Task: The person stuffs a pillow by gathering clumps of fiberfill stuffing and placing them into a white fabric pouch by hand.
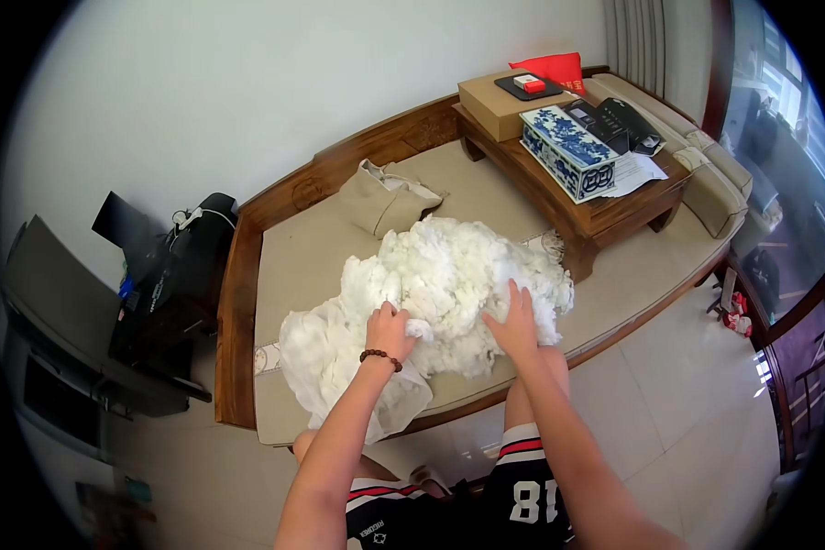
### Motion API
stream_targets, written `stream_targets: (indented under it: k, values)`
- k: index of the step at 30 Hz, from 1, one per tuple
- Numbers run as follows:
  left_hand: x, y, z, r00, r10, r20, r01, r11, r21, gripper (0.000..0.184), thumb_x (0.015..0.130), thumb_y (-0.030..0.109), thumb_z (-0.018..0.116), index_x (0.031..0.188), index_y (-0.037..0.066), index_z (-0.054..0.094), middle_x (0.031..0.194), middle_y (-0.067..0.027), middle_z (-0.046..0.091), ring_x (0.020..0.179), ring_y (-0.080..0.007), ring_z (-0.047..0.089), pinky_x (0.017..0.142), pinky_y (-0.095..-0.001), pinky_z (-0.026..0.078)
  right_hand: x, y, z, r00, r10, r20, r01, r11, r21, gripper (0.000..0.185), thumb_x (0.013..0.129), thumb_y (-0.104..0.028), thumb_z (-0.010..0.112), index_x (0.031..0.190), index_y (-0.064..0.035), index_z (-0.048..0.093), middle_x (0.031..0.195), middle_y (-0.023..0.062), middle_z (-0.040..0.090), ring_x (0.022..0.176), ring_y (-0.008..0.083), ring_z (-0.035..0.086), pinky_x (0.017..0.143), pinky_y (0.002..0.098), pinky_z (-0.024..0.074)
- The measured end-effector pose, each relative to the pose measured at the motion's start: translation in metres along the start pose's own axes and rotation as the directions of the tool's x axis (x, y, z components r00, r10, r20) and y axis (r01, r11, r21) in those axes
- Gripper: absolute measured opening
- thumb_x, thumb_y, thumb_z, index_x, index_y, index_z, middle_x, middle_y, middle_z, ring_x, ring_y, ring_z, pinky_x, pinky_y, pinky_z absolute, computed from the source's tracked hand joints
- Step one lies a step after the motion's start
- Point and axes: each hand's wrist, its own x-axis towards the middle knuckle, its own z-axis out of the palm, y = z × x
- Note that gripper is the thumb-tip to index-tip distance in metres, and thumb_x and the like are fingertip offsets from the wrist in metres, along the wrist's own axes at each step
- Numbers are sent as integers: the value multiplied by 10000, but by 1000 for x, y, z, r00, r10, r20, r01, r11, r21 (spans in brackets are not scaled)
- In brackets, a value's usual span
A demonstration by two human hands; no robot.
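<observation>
so the left hand (390,332) is curling shut around a tuft (419,330), right hand (515,328) is spreading open against the white stuffing (445,275), gripping nothing, and that's stretching sideways across the cushioned seat (307,247) right ahead of both

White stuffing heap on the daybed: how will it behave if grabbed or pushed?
Probably light for its bulk: the white stuffing looks loose and airy. Likely floppy and apt to tear into clumps, given its ragged, tufted surface. Pushed, it would probably squash rather than roll, since it lies in a broad, irregular mound.
</observation>
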Motion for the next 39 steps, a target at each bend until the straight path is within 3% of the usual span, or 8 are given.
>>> stream_targets:
  k: [9,20,26,28,29,31,35,39]
  values:
    - [44,14,-111,888,49,-458,-190,944,-269,196,742,35,758,908,1,660,991,-175,599,915,-369,628,814,-426,525,10,17,43,991,-65,118,56,996,76,841,929,-278,740,1624,-123,291,1606,343,303,1419,548,394,1161,543,389]
    - [21,79,-66,891,369,-265,-441,844,-304,343,756,73,803,1055,42,638,1127,-152,567,1070,-365,602,921,-403,519,79,62,100,974,-198,106,153,932,329,489,1038,-232,563,1456,17,522,1538,335,443,1399,493,453,1175,454,385]
    - [-7,80,23,946,326,3,-299,874,-384,346,824,118,777,1126,42,627,1161,-169,556,1137,-362,597,965,-419,516,44,11,15,990,87,-109,-56,964,260,508,1005,-278,619,1431,-9,564,1524,256,502,1367,410,518,1134,466,410]
    - [-10,101,12,943,317,101,-246,868,-431,390,823,123,780,1171,38,627,1220,-176,556,1175,-367,590,995,-421,511,33,-14,8,864,-414,-287,397,910,-119,499,1016,-299,616,1464,-87,567,1543,188,504,1399,356,501,1150,516,382]
    - [-10,109,8,933,305,191,-185,862,-471,434,823,128,783,1216,34,626,1279,-183,557,1212,-371,582,1024,-423,505,28,-22,11,865,-411,-290,393,912,-120,499,1016,-299,616,1464,-87,567,1543,188,504,1399,356,501,1150,516,382]
    - [-14,116,4,932,322,168,-224,873,-433,544,854,273,781,1312,18,638,1348,-232,572,1263,-385,560,1077,-434,479,18,-31,16,747,-660,87,663,749,-7,482,1012,-327,629,1458,-149,589,1570,140,484,1442,334,460,1168,581,339]
    - [-22,119,-62,849,309,430,-148,918,-368,444,881,274,796,1237,37,680,1229,-198,659,1133,-340,657,948,-445,533,14,-25,28,856,-480,191,479,876,58,499,1004,-361,644,1459,-163,589,1584,149,464,1479,341,417,1186,616,301]
    - [-15,107,-112,920,-114,375,333,732,-594,459,854,351,840,1152,39,686,1240,-197,660,1074,-232,667,890,-429,528,13,-32,33,804,-546,236,559,829,14,521,1004,-418,643,1459,-169,592,1614,167,416,1517,358,356,1206,641,253]
